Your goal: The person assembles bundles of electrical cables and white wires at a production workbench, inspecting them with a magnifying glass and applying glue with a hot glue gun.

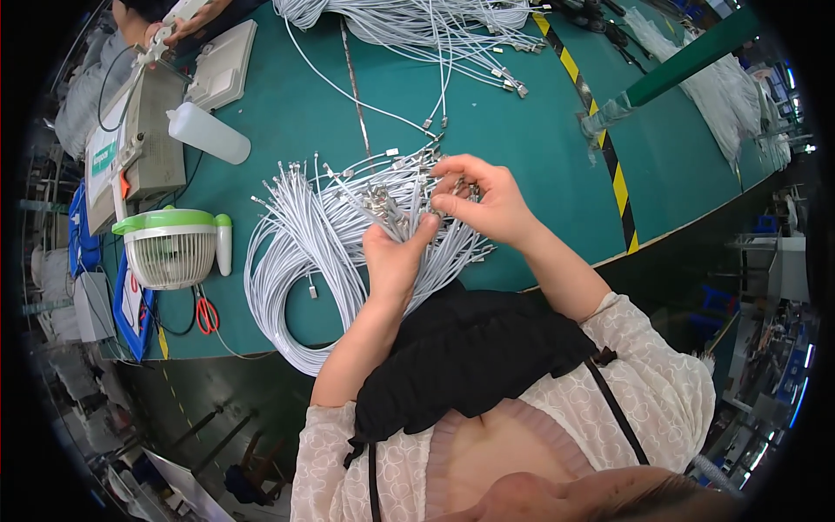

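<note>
A coiled bundle of white cables with metal connector ends lies on the green table in front of me. My left hand is closed around a bunch of the cable ends, its thumb laid across them and the metal connectors poking up above it. Just to the right, my right hand curls its fingers and thumb around several connector tips at the edge of the same bunch. Loose cable ends fan out beyond both hands. The undersides of the bunch and some fingers are hidden.
Another pile of white cables lies at the far side. To the left are a green-and-white fan, red scissors, a white bottle and a beige instrument. A green post rises beside yellow-black tape. Another person's hand shows far left.
</note>
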Action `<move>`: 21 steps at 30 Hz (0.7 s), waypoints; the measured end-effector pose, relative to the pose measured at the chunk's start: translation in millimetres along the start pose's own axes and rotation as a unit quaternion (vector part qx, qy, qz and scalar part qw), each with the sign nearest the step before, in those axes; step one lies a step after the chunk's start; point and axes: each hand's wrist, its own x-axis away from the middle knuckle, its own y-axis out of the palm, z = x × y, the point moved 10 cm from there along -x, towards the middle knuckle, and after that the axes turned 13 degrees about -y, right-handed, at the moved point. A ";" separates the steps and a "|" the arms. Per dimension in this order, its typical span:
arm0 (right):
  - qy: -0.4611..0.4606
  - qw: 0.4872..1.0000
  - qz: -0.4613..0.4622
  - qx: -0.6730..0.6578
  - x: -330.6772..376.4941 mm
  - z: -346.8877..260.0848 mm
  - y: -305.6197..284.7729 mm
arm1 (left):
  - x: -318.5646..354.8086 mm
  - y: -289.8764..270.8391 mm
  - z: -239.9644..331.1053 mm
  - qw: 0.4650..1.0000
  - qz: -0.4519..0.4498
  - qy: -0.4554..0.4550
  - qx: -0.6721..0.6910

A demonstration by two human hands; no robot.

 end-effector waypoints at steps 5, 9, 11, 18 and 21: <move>0.086 0.996 -0.036 -0.015 6.3 18.7 5.9 | 0.7 -0.2 0.5 1.000 -0.003 0.009 -0.017; 0.136 0.986 0.003 -0.097 11.7 30.0 3.7 | 1.9 -3.2 1.2 0.999 0.008 0.032 0.000; 0.114 0.989 0.013 -0.092 10.8 27.2 2.3 | 4.8 -6.1 4.3 0.998 0.022 0.055 0.012; 0.096 0.992 0.002 -0.077 3.1 15.2 3.9 | 4.2 -4.0 1.5 0.998 0.010 0.051 -0.036; 0.113 0.991 -0.006 -0.074 5.8 19.1 3.7 | 4.1 -1.6 1.3 0.998 -0.001 0.049 -0.032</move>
